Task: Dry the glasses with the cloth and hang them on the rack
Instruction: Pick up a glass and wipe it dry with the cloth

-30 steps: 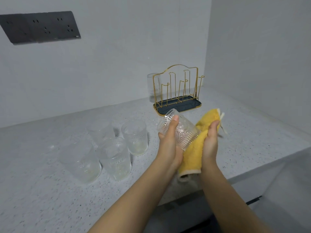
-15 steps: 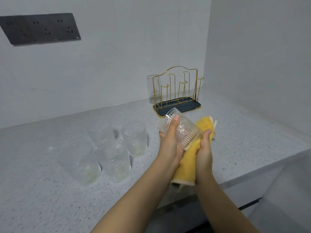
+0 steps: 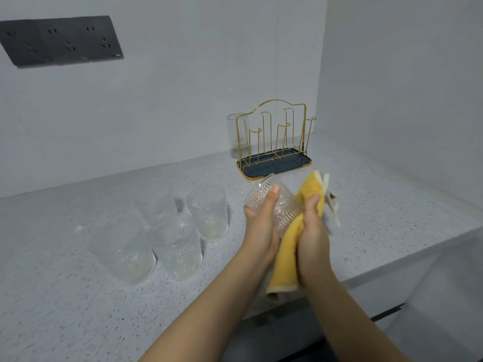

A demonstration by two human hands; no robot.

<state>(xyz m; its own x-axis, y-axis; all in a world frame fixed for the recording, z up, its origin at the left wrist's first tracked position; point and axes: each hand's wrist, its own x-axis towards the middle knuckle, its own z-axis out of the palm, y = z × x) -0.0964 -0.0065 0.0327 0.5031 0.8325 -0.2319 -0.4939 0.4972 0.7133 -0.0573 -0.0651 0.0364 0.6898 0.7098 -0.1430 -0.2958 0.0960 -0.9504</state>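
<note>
My left hand (image 3: 261, 223) grips a ribbed clear glass (image 3: 283, 205) tilted on its side above the counter. My right hand (image 3: 312, 226) presses a yellow cloth (image 3: 288, 257) against the glass's right side. Behind them stands a gold wire rack (image 3: 274, 137) on a dark blue tray, with one glass (image 3: 236, 134) on its far left peg. Several more clear glasses (image 3: 209, 212) stand upright on the counter to the left.
The speckled grey counter (image 3: 65, 296) ends in a front edge just under my forearms. White walls close in behind and on the right. A dark socket panel (image 3: 60, 40) is on the back wall, upper left.
My right hand slid the cloth along the glass, down toward me and then back up, so more cloth now sticks out above my fingers. The glass has stayed in my left hand.
</note>
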